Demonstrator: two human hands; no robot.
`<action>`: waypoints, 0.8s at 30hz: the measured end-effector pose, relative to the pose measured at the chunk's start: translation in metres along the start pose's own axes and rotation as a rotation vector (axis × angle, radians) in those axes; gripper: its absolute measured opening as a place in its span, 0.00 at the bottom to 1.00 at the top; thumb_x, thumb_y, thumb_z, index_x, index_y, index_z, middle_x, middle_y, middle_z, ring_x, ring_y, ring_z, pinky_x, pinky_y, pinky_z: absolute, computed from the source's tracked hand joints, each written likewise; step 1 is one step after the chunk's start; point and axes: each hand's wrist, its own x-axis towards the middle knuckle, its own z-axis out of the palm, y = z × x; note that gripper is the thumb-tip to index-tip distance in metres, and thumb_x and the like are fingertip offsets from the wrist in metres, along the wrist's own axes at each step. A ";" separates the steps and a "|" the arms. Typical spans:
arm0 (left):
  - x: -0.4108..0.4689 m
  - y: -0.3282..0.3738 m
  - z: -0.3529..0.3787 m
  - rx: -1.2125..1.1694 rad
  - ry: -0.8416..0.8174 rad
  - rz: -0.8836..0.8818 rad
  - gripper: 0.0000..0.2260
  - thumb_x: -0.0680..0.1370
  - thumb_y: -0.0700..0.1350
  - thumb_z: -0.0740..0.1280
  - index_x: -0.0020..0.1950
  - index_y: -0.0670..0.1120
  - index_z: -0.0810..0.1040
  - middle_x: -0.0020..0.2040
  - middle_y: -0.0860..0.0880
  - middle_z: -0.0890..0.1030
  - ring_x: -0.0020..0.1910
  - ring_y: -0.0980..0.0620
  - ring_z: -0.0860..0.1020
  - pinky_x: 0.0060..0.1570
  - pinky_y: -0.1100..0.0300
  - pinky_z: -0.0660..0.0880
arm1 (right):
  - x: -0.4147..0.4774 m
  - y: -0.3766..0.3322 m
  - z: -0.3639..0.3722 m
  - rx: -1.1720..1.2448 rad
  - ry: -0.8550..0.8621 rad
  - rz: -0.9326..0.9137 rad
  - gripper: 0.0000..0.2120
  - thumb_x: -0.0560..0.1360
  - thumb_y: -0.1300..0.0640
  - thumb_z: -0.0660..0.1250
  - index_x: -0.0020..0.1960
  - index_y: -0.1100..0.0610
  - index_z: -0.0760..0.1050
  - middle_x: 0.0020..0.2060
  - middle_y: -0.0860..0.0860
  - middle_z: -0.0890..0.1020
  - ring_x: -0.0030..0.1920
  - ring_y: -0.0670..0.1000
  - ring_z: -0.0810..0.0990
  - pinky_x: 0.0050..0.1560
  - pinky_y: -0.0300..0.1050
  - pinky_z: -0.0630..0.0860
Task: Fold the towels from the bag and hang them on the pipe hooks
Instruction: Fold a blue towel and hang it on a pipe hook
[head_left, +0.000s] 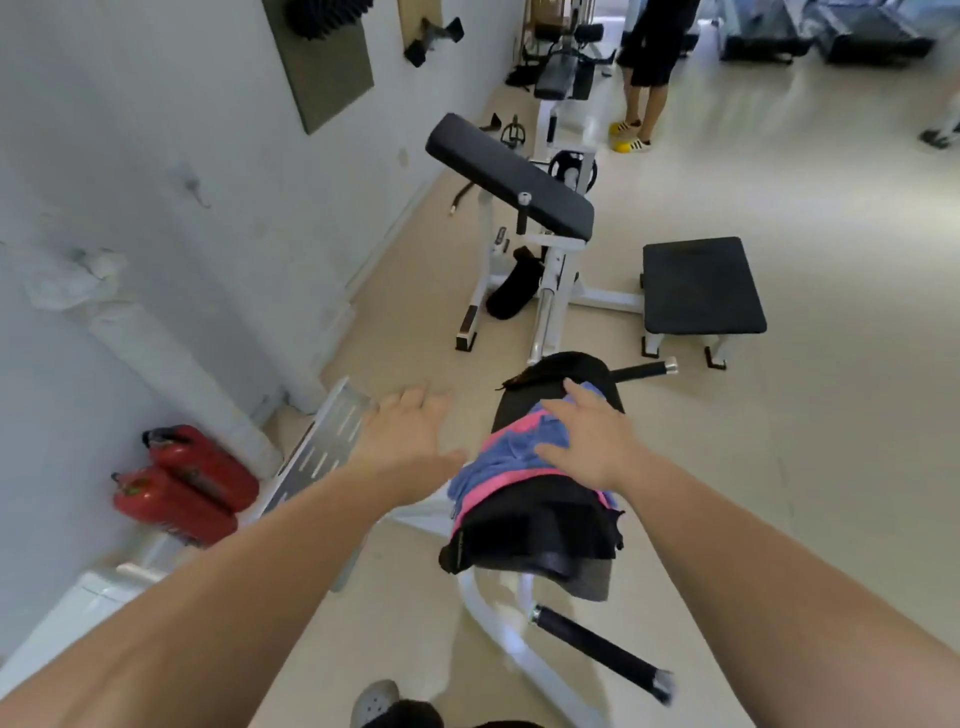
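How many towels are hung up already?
None that can be seen. The hook on the wall is bare. A blue and pink towel lies crumpled on the black bench, not folded yet. The right hand rests flat on it, and the left hand hovers open beside the bench. Folding this towel and hanging it are left to do.

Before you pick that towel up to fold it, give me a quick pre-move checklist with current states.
1. Right hand on the blue and pink towel: ok, resting flat, not gripping.
2. Left hand free: ok, open, beside the towel.
3. Towel supported: ok, lying on the black bench pad.
4. Bag located: cannot tell.
5. Pipe hooks in sight: cannot tell; only a wrapped pipe shows.
6. Person in the background clear: ok.
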 end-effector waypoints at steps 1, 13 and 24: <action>0.003 0.012 0.012 -0.014 -0.019 -0.001 0.36 0.78 0.63 0.65 0.82 0.54 0.55 0.82 0.46 0.56 0.79 0.43 0.58 0.77 0.48 0.54 | -0.002 0.015 0.008 0.010 -0.024 0.015 0.33 0.76 0.37 0.65 0.78 0.45 0.63 0.81 0.53 0.55 0.79 0.58 0.58 0.74 0.60 0.63; 0.080 0.076 0.113 -0.242 -0.342 -0.055 0.34 0.77 0.59 0.68 0.79 0.51 0.61 0.76 0.47 0.68 0.72 0.43 0.70 0.71 0.46 0.68 | 0.036 0.105 0.091 0.099 -0.238 0.128 0.32 0.80 0.37 0.60 0.79 0.47 0.59 0.81 0.51 0.54 0.80 0.56 0.55 0.74 0.58 0.63; 0.189 0.079 0.177 -0.519 -0.545 -0.171 0.13 0.81 0.50 0.65 0.65 0.52 0.72 0.56 0.48 0.78 0.56 0.46 0.76 0.61 0.51 0.74 | 0.127 0.121 0.127 0.119 -0.139 0.135 0.32 0.81 0.41 0.60 0.81 0.47 0.52 0.82 0.49 0.52 0.81 0.58 0.52 0.78 0.57 0.59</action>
